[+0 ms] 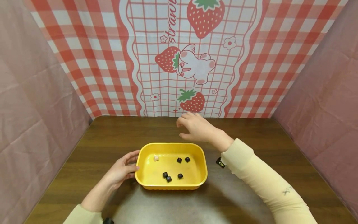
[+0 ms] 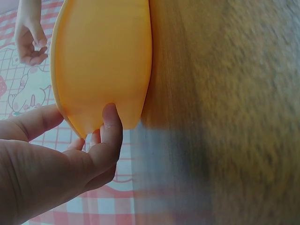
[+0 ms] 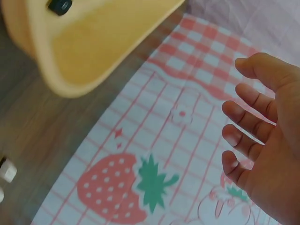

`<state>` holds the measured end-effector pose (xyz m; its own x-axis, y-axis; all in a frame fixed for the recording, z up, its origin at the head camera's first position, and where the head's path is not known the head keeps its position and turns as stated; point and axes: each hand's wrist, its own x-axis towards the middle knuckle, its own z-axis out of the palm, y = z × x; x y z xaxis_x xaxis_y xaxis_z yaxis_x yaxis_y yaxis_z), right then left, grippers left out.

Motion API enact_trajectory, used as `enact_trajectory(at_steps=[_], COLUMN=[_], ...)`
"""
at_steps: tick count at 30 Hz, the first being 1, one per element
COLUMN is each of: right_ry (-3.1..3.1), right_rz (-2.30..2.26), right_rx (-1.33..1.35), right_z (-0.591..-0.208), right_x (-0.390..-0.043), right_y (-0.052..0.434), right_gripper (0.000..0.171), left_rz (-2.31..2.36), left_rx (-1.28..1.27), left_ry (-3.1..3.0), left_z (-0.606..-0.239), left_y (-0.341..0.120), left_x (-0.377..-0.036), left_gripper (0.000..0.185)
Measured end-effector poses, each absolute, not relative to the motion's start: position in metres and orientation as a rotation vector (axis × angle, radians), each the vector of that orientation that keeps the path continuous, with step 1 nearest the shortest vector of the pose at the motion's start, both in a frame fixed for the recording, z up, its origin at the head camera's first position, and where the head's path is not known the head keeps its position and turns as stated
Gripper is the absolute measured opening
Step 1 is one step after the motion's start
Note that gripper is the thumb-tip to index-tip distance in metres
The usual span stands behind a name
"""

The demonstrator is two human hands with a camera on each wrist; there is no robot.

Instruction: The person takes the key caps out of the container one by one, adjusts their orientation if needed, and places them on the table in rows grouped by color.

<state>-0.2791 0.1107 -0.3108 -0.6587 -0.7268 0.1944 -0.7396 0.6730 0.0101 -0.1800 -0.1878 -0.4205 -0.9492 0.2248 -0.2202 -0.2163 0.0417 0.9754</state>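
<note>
A yellow tray (image 1: 171, 145) stands on the dark wooden table (image 1: 265, 133). It holds several small black pieces (image 1: 179, 160) and one pale pink piece (image 1: 156, 158). My left hand (image 1: 124, 168) rests against the tray's left end, with a fingertip (image 2: 110, 119) touching the outer wall (image 2: 103, 61). My right hand (image 1: 195, 127) hovers above the table just beyond the tray's far rim. Its fingers (image 3: 243, 122) are loosely curled and hold nothing. In the right wrist view, the tray (image 3: 93, 42) sits at the upper left with one black piece (image 3: 59, 5) inside.
A small black-and-white item (image 1: 220, 162) shows beside the tray's right end, near my right wrist. A red-checked strawberry cloth (image 1: 193, 62) hangs at the back of the table. Pink cloth walls (image 1: 33, 109) close off both sides.
</note>
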Motion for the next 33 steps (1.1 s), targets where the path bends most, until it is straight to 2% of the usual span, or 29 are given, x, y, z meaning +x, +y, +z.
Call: enact_trajectory(at_steps=[17,28,33], right_ry=[-2.649,-2.758,-2.912], right_rz=[0.056,-0.056,-0.066], right_rx=[1.433,1.502,1.47], right_z=[-0.341,-0.375,-0.383], right_x=[-0.277,-0.269,-0.267], right_y=[0.045,0.026,0.021], right_gripper=[0.029,0.032,0.026], left_rz=[1.978,1.971,1.983], left_rx=[-0.002,0.012,0.024], left_ry=[2.004,1.996,1.987], left_z=[-0.419,-0.418,-0.419], left_y=[-0.187,-0.188,-0.188], left_x=[-0.181,-0.18,-0.181], left_gripper=[0.065,0.065,0.066])
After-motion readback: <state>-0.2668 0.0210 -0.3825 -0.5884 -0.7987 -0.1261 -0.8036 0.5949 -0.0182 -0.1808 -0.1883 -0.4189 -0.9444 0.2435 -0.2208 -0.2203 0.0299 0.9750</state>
